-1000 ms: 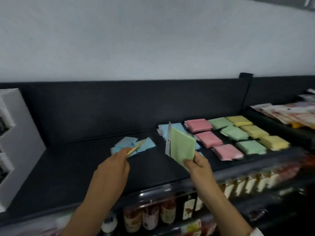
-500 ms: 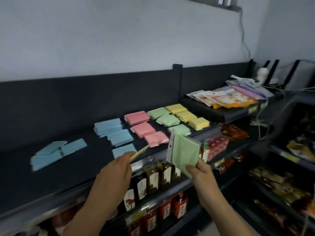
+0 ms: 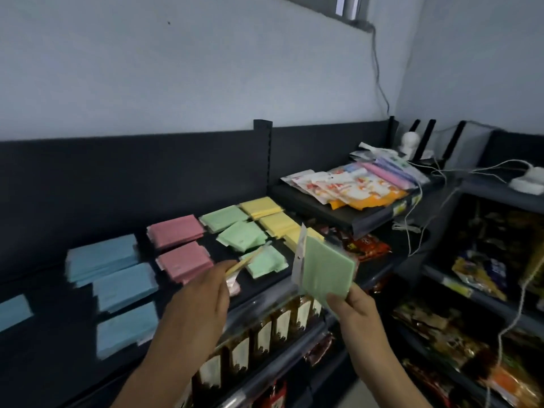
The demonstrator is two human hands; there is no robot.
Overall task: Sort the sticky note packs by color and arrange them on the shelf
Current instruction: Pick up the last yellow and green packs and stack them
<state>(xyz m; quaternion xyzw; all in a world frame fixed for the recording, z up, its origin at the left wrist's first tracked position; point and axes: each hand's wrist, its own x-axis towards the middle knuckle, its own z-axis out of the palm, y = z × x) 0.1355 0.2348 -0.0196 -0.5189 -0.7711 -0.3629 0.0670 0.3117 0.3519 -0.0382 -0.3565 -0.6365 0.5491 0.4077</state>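
The left hand (image 3: 203, 293) hides most of the front pink pack (image 3: 234, 286).

**A:** Entry one, light?
**B:** Dim, cool and even. Your brightest field is the wall (image 3: 176, 69) at 12 o'clock, with no glare on it.
**A:** Entry two, shadow?
**B:** The shelf (image 3: 59, 319) at 8 o'clock and the lower racks (image 3: 471, 334) at 4 o'clock sink near black, and detail is lost there.
**A:** Entry three, sharpness?
**B:** Soft throughout. Your left hand (image 3: 200, 298) and right hand (image 3: 353, 304) smear. The yellow pack (image 3: 244, 262) is a streak, the green pack (image 3: 326, 272) is soft-edged, and the blue packs (image 3: 103, 257) at 9 o'clock ghost. Wide-lens stretch shows at your frame edges.
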